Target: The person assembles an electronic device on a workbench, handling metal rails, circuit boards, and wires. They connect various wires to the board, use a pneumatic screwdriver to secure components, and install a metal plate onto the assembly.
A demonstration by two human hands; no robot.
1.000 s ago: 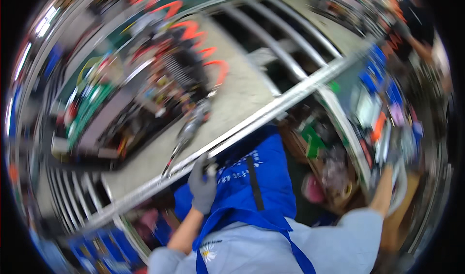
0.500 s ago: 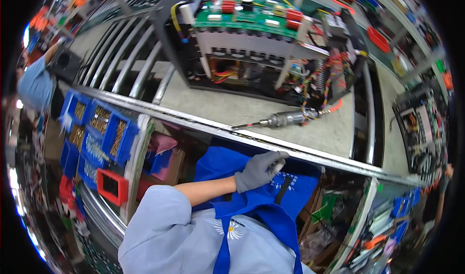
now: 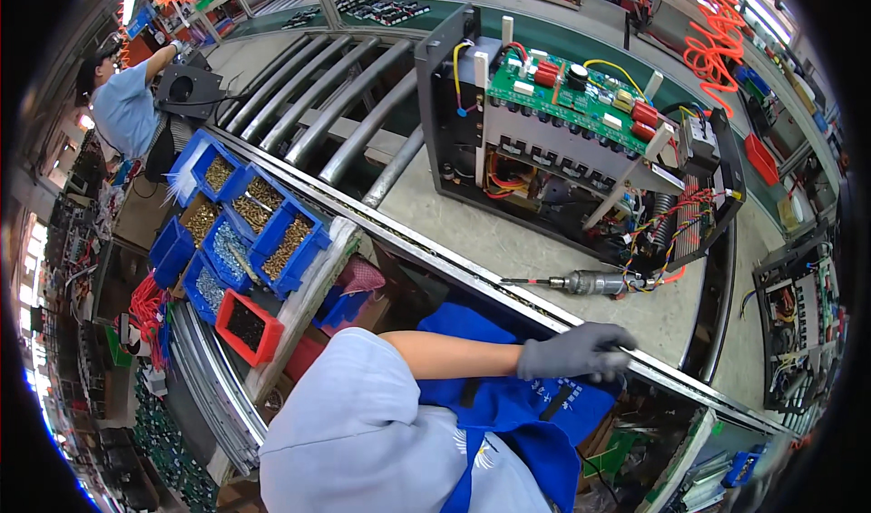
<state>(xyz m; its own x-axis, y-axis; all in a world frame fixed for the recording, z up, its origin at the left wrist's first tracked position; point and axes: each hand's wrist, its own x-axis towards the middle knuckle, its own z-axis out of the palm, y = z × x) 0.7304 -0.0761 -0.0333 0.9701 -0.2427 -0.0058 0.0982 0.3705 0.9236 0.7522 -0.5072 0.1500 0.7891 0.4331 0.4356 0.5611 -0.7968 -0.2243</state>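
My left hand point(image 3: 581, 351), in a grey glove, reaches across to the right over the blue apron point(image 3: 454, 322), close to the metal rail point(image 3: 490, 282) at the bench's near edge. Its fingers are bent and partly closed; pale grey shows near the fingertips, but I cannot make out what, if anything, they hold. My right hand is out of the picture. Beyond the rail lies a power screwdriver point(image 3: 590, 283), its bit pointing left. Behind it stands an open black chassis point(image 3: 445, 114) with a green circuit board point(image 3: 572, 100) on top and coloured wires at its right.
Blue bins point(image 3: 295, 245) of small brass and silver fasteners stand at the left, beside a red bin point(image 3: 249, 327) of dark pieces. Metal rollers point(image 3: 349, 118) run behind them. Another person point(image 3: 127, 105) works at the far left. A second chassis point(image 3: 789, 332) sits at the right.
The view has swung left, so the bench things appear further right and lower. My left hand has moved right along the rail, its arm stretched out more. The screwdriver still lies on the bench.
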